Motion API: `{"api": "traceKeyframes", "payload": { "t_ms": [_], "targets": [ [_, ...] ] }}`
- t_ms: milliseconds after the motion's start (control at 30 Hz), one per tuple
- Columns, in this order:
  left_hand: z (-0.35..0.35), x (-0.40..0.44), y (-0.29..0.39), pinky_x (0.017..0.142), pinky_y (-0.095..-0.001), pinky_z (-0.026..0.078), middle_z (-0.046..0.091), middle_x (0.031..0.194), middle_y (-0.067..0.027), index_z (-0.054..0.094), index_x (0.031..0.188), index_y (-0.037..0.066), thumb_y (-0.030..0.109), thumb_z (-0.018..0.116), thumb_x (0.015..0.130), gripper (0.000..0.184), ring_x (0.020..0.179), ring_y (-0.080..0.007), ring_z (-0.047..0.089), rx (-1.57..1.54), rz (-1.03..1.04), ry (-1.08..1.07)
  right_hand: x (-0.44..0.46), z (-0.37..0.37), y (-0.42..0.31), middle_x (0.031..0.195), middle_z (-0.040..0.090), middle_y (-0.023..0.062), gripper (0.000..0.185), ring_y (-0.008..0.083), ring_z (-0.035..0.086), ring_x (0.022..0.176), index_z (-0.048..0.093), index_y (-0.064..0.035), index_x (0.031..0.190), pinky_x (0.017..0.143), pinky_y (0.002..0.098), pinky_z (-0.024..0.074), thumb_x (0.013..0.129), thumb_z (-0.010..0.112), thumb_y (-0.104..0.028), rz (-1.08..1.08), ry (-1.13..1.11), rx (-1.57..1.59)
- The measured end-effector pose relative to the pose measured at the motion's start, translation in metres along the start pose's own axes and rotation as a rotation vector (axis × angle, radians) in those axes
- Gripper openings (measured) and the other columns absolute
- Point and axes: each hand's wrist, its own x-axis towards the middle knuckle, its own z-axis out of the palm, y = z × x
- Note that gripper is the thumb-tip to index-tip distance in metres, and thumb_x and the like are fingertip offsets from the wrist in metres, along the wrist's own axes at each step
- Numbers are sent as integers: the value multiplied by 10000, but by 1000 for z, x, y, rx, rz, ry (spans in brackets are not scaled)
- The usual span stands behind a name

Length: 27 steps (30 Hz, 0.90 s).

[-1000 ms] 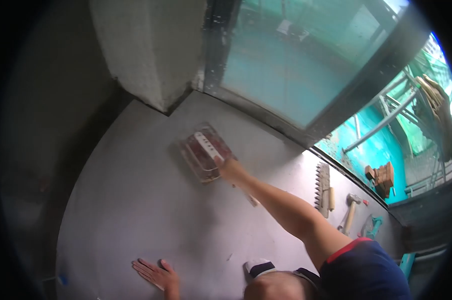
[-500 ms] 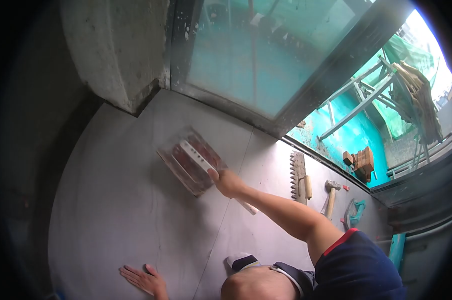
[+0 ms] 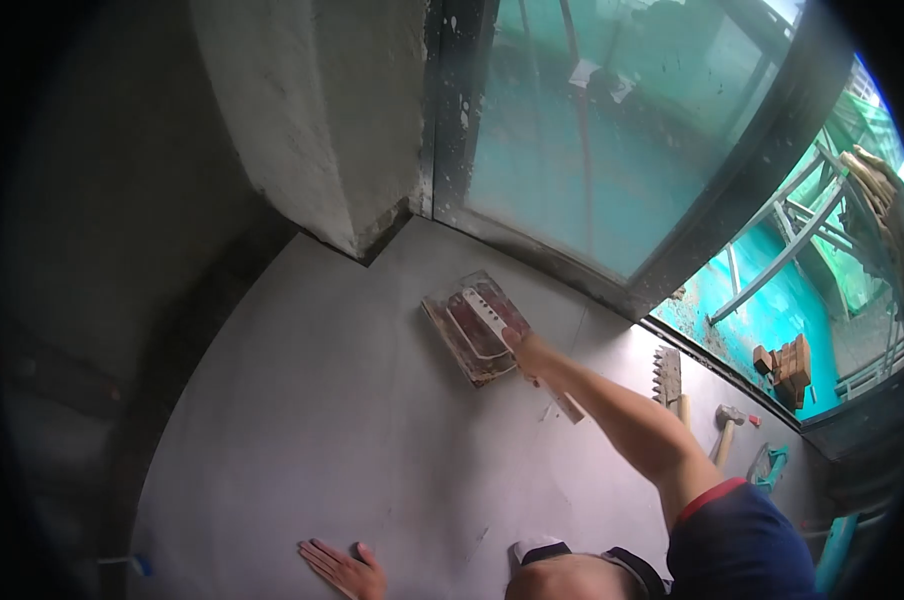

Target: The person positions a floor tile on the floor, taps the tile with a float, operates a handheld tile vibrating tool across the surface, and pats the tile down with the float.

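Note:
My right hand (image 3: 528,354) is closed around the long pale handle (image 3: 569,404) of a flat, rectangular tamping board (image 3: 475,327) with a stained, reddish-brown top. The board is at the large grey floor tile (image 3: 312,400), near the door frame; whether it touches the surface I cannot tell. Down at the bottom of the view, my left hand (image 3: 344,571) lies flat on the tile with its fingers stretched out and nothing in it.
To the right lie a notched trowel (image 3: 669,375), a hammer (image 3: 730,424) and a teal-handled tool (image 3: 772,467). A glass door (image 3: 592,150) and a concrete pillar (image 3: 362,130) border the floor. Bricks (image 3: 792,370) are stacked outside. A small blue item (image 3: 142,566) is at lower left.
My view has shifted, so the scene sits further right and lower. The tamping board, blurred before, is sharper and slightly nearer the door frame. My left hand stays flat on the floor.

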Motion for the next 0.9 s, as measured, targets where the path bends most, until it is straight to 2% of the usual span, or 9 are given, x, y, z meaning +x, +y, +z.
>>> {"api": "traceKeyframes", "payload": {
  "t_ms": [67, 167, 267, 300, 367, 467, 700, 800, 900],
  "targets": [
    [1, -3, -1, 1154, -531, 301, 303, 1532, -349, 171, 1518, -126, 651, 603, 869, 1100, 1409, -485, 328, 175, 33, 66, -1, -10, -12, 604, 546, 92, 676, 205, 533, 434, 593, 19, 869, 398, 359, 441, 1024, 361, -597, -25, -62, 34],
    [3, -10, 4, 1225, -533, 84, 82, 1602, -342, 139, 1515, -142, 467, 434, 970, 868, 1504, -472, 79, -203, -23, -38, -50, -7, -20, 645, 588, 131, 688, 216, 551, 445, 613, 33, 918, 407, 364, 453, 1021, 361, -598, -160, 18, 22],
    [6, -15, 22, 1233, -536, 51, 117, 1580, -375, 162, 1476, -204, 480, 496, 929, 937, 1497, -492, 60, -170, -101, -276, -53, 41, 26, 664, 592, 118, 730, 198, 554, 461, 618, 26, 929, 418, 371, 451, 998, 359, -654, -283, 118, -150],
    [11, -22, 32, 1244, -513, 39, 133, 1580, -367, 164, 1461, -222, 481, 506, 923, 950, 1503, -465, 69, -232, -96, -262, -38, 56, 56, 620, 587, 161, 750, 280, 611, 516, 669, 65, 979, 483, 427, 480, 1017, 349, -612, -247, 22, -262],
    [-4, -24, 29, 1247, -488, 58, 136, 1589, -347, 165, 1485, -184, 522, 469, 956, 933, 1511, -431, 82, -228, 21, -363, -66, 58, 59, 511, 475, 33, 678, 169, 462, 414, 609, -43, 828, 374, 365, 371, 999, 368, -653, -101, -187, -241],
    [30, -66, 9, 1242, -494, 77, 156, 1593, -322, 180, 1503, -145, 504, 487, 967, 896, 1509, -440, 76, -352, 59, -209, -99, 75, 102, 495, 452, 10, 583, 134, 463, 377, 558, -59, 837, 344, 320, 369, 1003, 424, -601, -243, -358, -224],
    [74, -190, -97, 1243, -465, 41, 49, 1628, -285, 80, 1534, -116, 610, 390, 973, 968, 1524, -400, 36, -363, -1025, -111, -189, 105, 48, 566, 508, 28, 574, 131, 468, 393, 529, -11, 826, 344, 309, 357, 1028, 418, -537, -342, -542, -169],
    [83, -212, -137, 1241, -460, 5, 25, 1633, -277, 44, 1538, -109, 631, 367, 972, 986, 1528, -387, -12, -320, -1159, -154, -231, 115, 6, 599, 516, 20, 586, 115, 477, 426, 548, -15, 835, 375, 298, 370, 1030, 412, -551, -476, -512, -103],
    [79, -205, -148, 1238, -462, -14, 12, 1632, -281, 49, 1535, -115, 630, 367, 973, 986, 1528, -385, -43, -369, -1197, -184, -231, 169, 21, 717, 639, 177, 655, 350, 622, 639, 623, 32, 916, 636, 442, 512, 1032, 371, -561, -720, -381, -347]
  ]
}}
